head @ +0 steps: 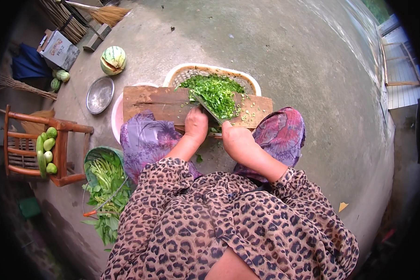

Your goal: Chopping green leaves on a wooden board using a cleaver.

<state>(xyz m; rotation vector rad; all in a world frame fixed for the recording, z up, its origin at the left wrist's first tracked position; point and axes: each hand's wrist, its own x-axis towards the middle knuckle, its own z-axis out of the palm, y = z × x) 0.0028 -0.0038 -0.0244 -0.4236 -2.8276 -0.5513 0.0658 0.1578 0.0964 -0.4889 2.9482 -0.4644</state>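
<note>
My right hand (237, 138) is closed around the handle of a knife. The knife's blade (207, 107) slants up and left from it, against a heap of chopped greens (218, 99). My left hand (196, 124) is curled close by the blade's left side at the near edge of a wooden board (154, 101); its fingertips are hidden. The board lies across in front of my knees, with cut stem rings scattered on its right part. Greens spread past its far edge into a white plastic basket (253, 82), whose near part the board covers.
A pink basin (117, 119) is partly under the board. To the left are a metal bowl (100, 95), a split watermelon (113, 60), a wooden chair (64, 127) bearing several green vegetables (49, 144), and a green bucket (91, 154) of leafy stems (108, 182).
</note>
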